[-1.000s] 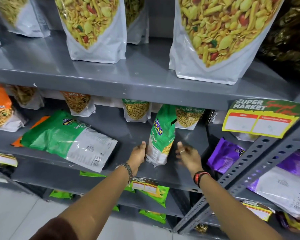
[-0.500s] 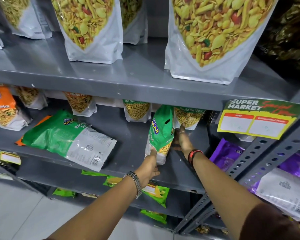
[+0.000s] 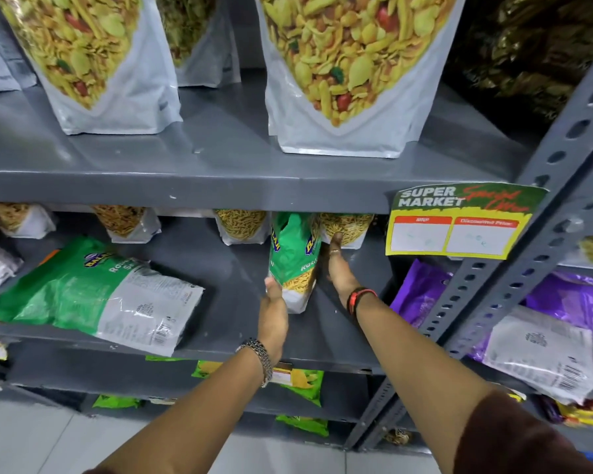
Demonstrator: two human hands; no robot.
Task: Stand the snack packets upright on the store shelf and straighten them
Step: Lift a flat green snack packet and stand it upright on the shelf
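A green snack packet (image 3: 293, 260) stands upright on the grey middle shelf (image 3: 226, 302). My left hand (image 3: 273, 313) presses flat against its lower left side. My right hand (image 3: 338, 268) lies flat against its right side, fingers reaching to the back of the shelf. Both hands clasp the packet between them. A larger green and white packet (image 3: 96, 295) lies flat on the same shelf to the left. Behind, several small packets (image 3: 242, 225) stand upright along the back.
Big clear-window snack bags (image 3: 350, 73) stand on the shelf above. A yellow price label (image 3: 459, 222) hangs on the shelf edge at right. A perforated grey upright (image 3: 528, 261) crosses on the right, with purple packets (image 3: 421, 292) lying behind it. Lower shelves hold green packets.
The green packet has been pushed further back on the shelf and stands straighter. Both hands moved in from apart and now press its two sides.
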